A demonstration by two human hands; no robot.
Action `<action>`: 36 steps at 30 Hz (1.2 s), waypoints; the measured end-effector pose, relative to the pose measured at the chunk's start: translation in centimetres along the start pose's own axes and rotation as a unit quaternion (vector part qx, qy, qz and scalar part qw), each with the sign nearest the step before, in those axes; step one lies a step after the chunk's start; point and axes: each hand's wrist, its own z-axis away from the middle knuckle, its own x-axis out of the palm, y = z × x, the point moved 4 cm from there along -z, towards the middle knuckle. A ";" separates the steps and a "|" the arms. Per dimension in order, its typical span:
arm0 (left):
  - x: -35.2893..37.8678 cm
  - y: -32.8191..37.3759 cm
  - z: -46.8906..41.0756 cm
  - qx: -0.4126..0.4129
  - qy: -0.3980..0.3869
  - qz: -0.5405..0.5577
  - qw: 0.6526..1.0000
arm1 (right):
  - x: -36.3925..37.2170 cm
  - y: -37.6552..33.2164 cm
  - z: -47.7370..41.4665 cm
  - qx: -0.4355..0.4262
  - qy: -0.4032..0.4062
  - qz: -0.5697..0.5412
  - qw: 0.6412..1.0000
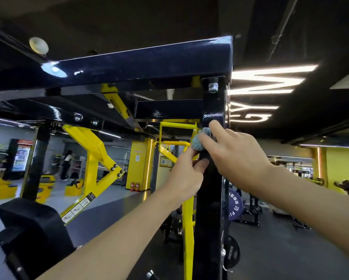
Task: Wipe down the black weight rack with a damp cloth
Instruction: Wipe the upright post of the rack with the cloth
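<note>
The black weight rack fills the view: a glossy top beam (141,63) meets a vertical post (210,199) at the upper right corner. A small grey-blue cloth (199,141) is bunched against the post just below that corner. My right hand (234,154) holds the cloth against the post, fingers curled over it. My left hand (186,174) grips the post's left edge right under the cloth, with fingertips touching the cloth's lower end.
Yellow frame arms (91,150) and a yellow bar (187,229) sit behind and left of the post. A black pad (30,235) juts out at lower left. Weight plates (235,205) hang right of the post. A person (65,164) stands far off.
</note>
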 end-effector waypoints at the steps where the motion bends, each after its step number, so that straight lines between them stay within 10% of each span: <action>1: 0.0 -0.1 0.1 -0.002 -0.003 0.005 1.000 | 0.0 -0.1 0.1 -0.024 -0.002 0.006 1.000; 5: 0.1 -0.4 0.3 -0.002 -0.031 0.030 0.999 | -0.8 1.5 -0.4 0.077 0.024 -0.005 0.997; 19: 0.2 -2.1 1.5 0.017 -0.130 0.099 0.986 | -0.6 -1.4 1.5 -0.034 -0.020 0.013 0.999; 36: 0.4 -3.0 2.7 0.021 -0.166 0.152 0.974 | -1.4 -2.7 4.1 0.040 -0.030 0.003 0.999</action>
